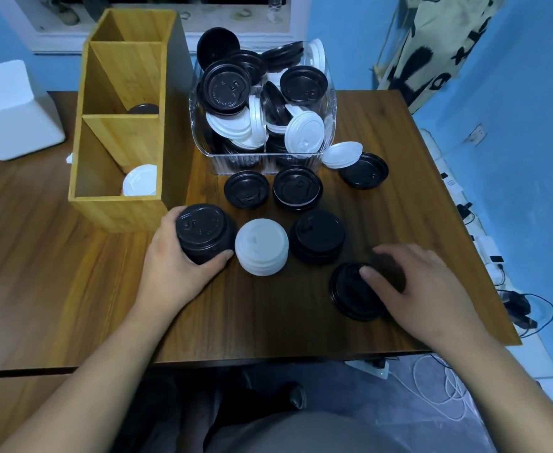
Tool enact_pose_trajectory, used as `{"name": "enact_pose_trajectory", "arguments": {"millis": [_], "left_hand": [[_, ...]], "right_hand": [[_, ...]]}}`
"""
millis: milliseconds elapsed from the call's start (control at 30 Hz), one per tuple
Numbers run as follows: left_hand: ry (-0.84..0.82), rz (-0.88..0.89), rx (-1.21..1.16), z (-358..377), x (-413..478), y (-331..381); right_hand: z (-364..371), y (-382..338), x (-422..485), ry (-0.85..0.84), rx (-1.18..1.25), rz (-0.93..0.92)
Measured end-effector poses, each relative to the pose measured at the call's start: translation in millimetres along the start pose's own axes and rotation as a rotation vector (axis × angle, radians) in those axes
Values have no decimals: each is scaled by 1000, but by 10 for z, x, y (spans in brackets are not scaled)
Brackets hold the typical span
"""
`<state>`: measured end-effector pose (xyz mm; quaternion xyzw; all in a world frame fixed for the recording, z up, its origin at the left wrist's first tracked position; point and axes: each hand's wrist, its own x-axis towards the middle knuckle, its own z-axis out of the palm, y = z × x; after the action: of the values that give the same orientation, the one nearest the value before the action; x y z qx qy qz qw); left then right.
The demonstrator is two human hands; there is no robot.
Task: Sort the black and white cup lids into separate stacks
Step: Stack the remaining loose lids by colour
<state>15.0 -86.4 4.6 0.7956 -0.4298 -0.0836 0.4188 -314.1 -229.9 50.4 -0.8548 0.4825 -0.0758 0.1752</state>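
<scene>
1. Our left hand [173, 266] grips the black stack [203, 233], near left on the counter [268, 328]; our right hand [422, 282] curls over a loose black lid [350, 295].
2. Lids look light, thin, slick; we'd pinch the rims.
3. White stack [261, 246] stands just right of it.
4. Clear bin [262, 156], far: mixed lids. Wooden organizer [121, 210]: white lids [139, 181] in near compartment, a dark lid [142, 108] in the middle.

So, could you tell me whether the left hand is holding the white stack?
No, the left hand grips a black stack; the white stack stands free just to its right.
</scene>
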Motion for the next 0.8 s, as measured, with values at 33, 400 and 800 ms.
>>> {"name": "enact_pose_trajectory", "arguments": {"millis": [33, 400, 800], "left_hand": [[-1, -1, 4, -2, 2, -5], [-8, 6, 3, -20, -1, 37], [-13, 2, 8, -32, -7, 57]], "right_hand": [[20, -33, -53, 3, -48, 12], [145, -84, -172, -164, 112, -243], [-86, -465, 558, -14, 114, -311]]}}
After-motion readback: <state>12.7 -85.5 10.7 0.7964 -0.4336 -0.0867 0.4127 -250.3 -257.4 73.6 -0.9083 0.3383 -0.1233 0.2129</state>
